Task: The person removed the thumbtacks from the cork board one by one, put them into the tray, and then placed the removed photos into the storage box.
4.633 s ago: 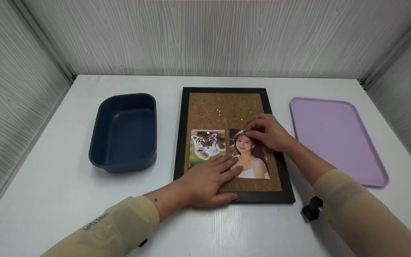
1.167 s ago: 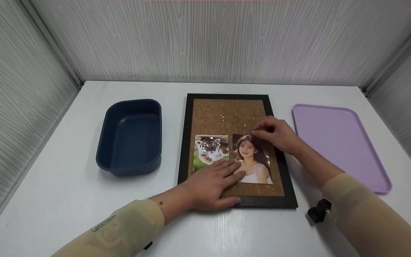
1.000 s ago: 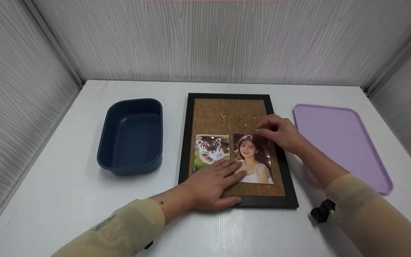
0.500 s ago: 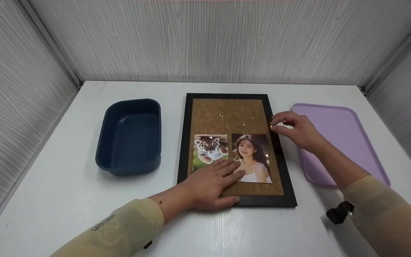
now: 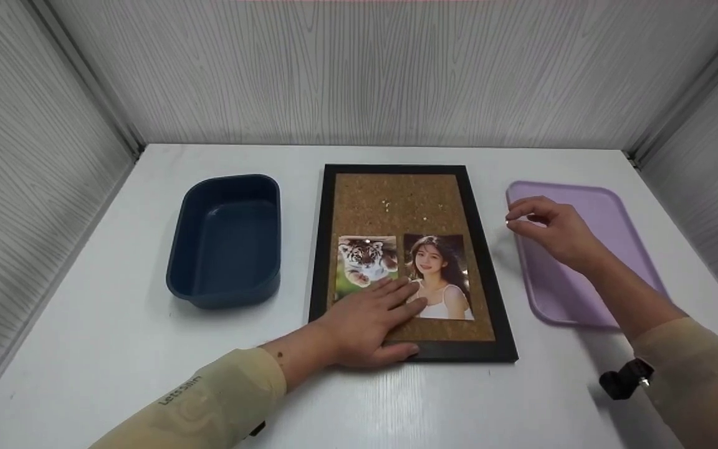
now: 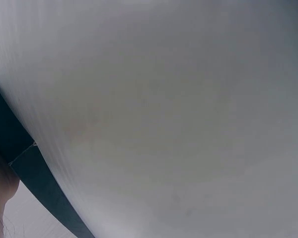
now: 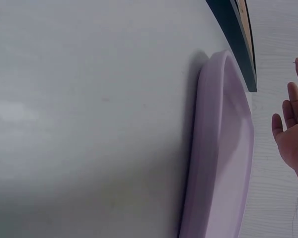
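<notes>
My left hand (image 5: 368, 327) lies flat with spread fingers across the lower part of a black-framed corkboard (image 5: 365, 187). Its fingers cover the bottom of a tiger cub photo (image 5: 365, 259) and touch the left edge of a portrait photo (image 5: 437, 268). A bright tack head (image 5: 367, 241) shows at the tiger photo's top edge. Over the left rim of a purple tray (image 5: 596, 231), my right hand (image 5: 555, 231) pinches a small shiny thumbtack (image 5: 507, 222) between thumb and forefinger. In the right wrist view the thin pin of the thumbtack (image 7: 295, 62) sticks out from the fingertips.
A deep dark blue bin (image 5: 228, 243) stands left of the corkboard. Several small shiny specks (image 5: 386, 204) dot the upper cork. Everything rests on a white table (image 5: 116, 349), with wood-grain panels (image 5: 384, 75) behind and at both sides.
My right hand has left the portrait photo's top edge and moved right, carrying the thumbtack across the frame to the tray's rim. My left hand has stayed in place on the board.
</notes>
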A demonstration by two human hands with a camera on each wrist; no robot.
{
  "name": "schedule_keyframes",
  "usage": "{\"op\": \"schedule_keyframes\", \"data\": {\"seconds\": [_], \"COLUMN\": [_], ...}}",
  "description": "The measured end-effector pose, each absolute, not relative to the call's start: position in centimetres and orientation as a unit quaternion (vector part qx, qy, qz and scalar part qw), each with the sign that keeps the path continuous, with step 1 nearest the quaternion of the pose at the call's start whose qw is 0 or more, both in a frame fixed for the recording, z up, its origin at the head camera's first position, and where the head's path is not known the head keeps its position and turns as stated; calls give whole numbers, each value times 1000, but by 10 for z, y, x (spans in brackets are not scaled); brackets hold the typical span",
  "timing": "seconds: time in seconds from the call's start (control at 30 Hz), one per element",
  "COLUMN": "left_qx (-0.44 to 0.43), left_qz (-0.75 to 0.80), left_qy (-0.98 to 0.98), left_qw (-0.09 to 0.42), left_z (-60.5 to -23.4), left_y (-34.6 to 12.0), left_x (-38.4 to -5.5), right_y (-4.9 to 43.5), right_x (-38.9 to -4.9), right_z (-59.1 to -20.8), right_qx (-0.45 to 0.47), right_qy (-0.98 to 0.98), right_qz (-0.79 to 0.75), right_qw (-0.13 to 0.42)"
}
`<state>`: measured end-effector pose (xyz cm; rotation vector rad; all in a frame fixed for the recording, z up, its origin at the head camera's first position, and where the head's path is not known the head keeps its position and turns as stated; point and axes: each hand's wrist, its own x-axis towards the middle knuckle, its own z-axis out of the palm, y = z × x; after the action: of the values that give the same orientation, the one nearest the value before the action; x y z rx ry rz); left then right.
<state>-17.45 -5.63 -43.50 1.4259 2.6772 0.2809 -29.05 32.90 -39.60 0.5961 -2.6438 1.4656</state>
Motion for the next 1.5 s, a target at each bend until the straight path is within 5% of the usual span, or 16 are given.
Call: {"op": "schedule_keyframes", "data": {"seconds": [1.5], "left_qx": [463], "left_qz": [88], "left_qy": [880], "left_qw": [48], "left_z": [-433], "left_y": [-57], "left_x": [-173], "right_y": [387], "right_x": [-271], "right_z": [-412], "right_qx": [120], "right_qy": [-905], "right_qz": [409], "right_qw": [10]}}
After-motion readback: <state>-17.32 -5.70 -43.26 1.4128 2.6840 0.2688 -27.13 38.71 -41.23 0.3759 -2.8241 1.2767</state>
